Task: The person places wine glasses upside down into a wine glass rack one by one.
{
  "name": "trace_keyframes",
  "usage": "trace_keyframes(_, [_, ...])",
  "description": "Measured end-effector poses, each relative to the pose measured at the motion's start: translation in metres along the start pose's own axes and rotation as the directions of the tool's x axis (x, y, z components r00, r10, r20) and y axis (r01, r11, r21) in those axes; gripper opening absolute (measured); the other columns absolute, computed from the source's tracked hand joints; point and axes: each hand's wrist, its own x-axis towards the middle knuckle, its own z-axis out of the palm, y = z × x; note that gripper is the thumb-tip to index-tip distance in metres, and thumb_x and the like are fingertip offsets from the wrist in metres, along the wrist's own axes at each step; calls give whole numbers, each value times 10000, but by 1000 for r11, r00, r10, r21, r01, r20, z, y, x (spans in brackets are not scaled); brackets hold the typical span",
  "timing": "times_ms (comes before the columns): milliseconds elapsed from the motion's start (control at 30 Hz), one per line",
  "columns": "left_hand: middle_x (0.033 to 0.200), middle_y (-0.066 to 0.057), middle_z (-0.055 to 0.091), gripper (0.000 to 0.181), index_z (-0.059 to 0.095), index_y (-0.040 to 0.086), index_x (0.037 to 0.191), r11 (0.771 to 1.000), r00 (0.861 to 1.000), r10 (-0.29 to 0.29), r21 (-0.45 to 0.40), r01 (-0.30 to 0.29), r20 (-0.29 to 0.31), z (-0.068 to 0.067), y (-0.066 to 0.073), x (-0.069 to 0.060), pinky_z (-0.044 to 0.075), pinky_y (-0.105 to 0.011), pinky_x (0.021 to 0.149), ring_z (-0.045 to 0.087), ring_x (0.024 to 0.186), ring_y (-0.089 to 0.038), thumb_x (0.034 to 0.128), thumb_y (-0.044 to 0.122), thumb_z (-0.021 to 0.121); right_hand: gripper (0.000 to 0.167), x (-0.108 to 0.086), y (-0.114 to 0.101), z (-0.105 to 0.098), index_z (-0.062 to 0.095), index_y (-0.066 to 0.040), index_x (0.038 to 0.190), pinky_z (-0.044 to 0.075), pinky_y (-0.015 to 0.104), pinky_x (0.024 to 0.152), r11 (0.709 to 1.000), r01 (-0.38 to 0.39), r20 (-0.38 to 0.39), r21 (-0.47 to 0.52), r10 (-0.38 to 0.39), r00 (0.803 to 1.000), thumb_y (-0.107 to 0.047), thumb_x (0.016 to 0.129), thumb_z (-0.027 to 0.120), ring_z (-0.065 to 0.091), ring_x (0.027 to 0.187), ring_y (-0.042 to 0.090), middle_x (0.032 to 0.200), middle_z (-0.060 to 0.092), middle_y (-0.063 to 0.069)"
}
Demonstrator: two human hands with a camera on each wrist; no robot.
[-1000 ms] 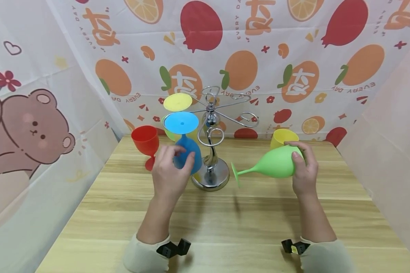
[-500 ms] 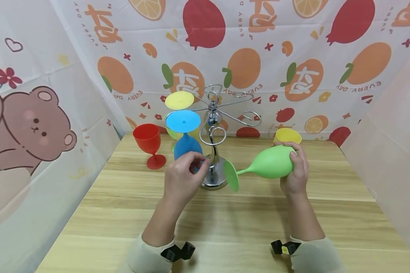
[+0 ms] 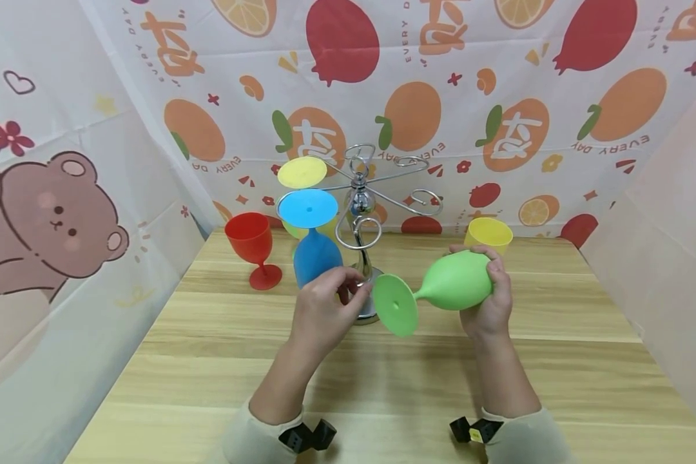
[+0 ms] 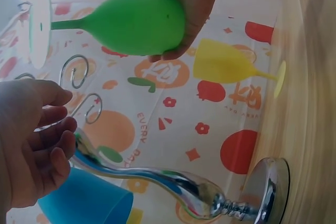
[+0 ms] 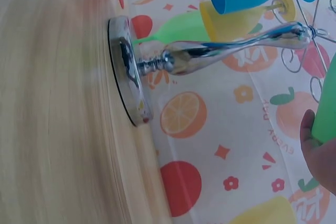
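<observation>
Left hand [image 3: 327, 308] nearer green goblet [image 3: 457, 281], foot [image 3: 396, 305] turned

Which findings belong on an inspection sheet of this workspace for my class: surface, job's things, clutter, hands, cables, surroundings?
Surface: light wood-grain tabletop.
Job's things: chrome rack standing; blue goblet and hanging yellow goblet upside down on it; green goblet sideways in the right hand; red goblet and standing yellow goblet, both upright; second green goblet partly hidden.
Clutter: nothing seen.
Hands: right hand grips the green goblet's bowl; left hand is near the blue goblet, fingers bent, holding nothing visible.
Cables: nothing seen.
Surroundings: fruit-print sheet behind, bear-print sheet at left.
</observation>
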Motion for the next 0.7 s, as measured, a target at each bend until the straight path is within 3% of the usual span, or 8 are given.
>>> trace_keyframes(267, [864,15,660,239,685,95,1048,994,998,31,-102,-25,50,12,2,-4,556,-234,644,580,746,-77,832,120,784,274,-4,3,9,514,-166,1137,597,358,767,999,-39,22,25,38,999,-342,964,395,648,1045,236,1133,652,58])
trace_keyframes(433, [1036,-11,686,357,649,99,1134,985,994,82,-157,-69,77,21,5,-8,569,-302,837,638,952,-122,806,109,791,259,-10,5,15,505,-180,1136,594,366,771,996,-74,55,47,71,996,-339,972,383,645,1056,231,1167,630,62])
trace_keyframes(533, [1130,-7,656,460,605,115,1188,971,988,101,-226,-73,117,26,7,-10,543,-346,929,615,1075,-138,787,159,826,248,-13,8,18,479,-186,1143,584,365,801,994,-104,84,46,100,991,-322,971,366,629,1079,227,1191,610,54])
trace_keyframes(700, [1247,17,612,674,545,160,1289,937,986,80,-348,-25,146,30,10,-10,498,-398,1008,557,1198,-132,715,218,895,231,-17,12,22,469,-186,1123,567,371,848,991,-130,114,44,124,986,-286,955,348,620,1098,233,1192,619,53])
